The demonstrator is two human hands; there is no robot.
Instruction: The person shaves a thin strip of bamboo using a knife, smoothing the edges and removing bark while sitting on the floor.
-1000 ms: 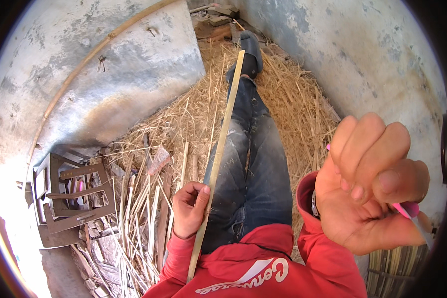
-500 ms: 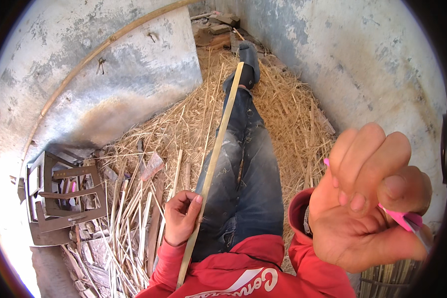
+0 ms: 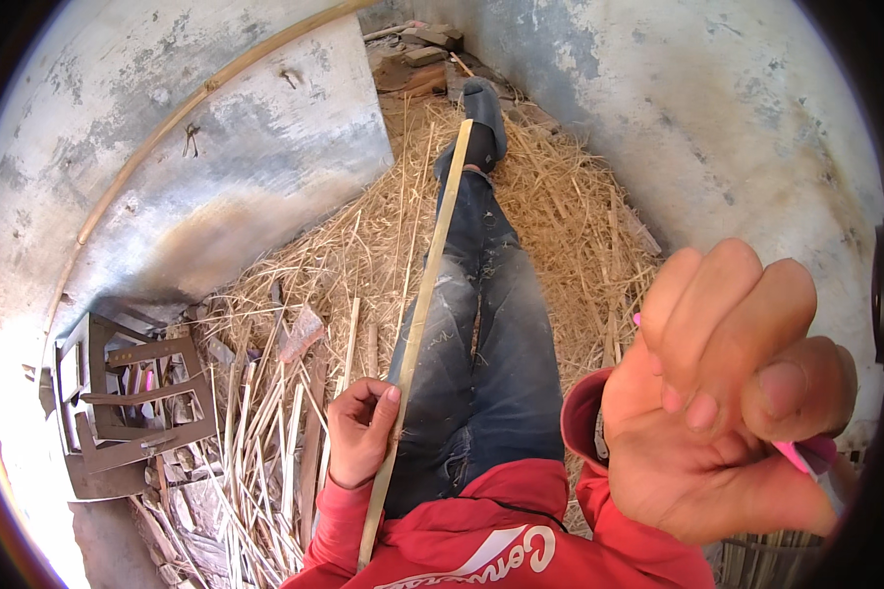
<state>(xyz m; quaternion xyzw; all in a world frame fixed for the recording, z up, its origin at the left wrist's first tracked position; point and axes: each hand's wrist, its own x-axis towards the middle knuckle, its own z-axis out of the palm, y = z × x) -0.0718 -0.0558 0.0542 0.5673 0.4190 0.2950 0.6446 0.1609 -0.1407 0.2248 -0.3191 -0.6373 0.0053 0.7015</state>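
My left hand [image 3: 361, 430] is closed around a long, flat pale bamboo strip [image 3: 430, 285], thumb on its face. The strip slants from the front of my red sweatshirt over my jeans, and its far end shows over my ankle. My right hand [image 3: 722, 393] is raised at the right, close to the camera, with the palm side in view and the fingers curled. A pink-handled tool [image 3: 805, 457] is gripped in it. Bits of pink show between thumb and fingers and at the hand's far side. Most of the tool is hidden by the fingers.
My outstretched legs [image 3: 476, 294] lie over straw and shavings [image 3: 570, 255]. Several loose strips [image 3: 255, 461] are piled at the left, beside a brown slatted frame [image 3: 138, 398]. Weathered walls [image 3: 678, 108] rise on both sides; a curved pole [image 3: 157, 137] leans on the left one. Bricks [image 3: 427, 49] lie far back.
My right hand has turned slightly, and less of the pink-handled tool shows beside the thumb. My left hand keeps its hold on the strip. The whole view has shifted a little.
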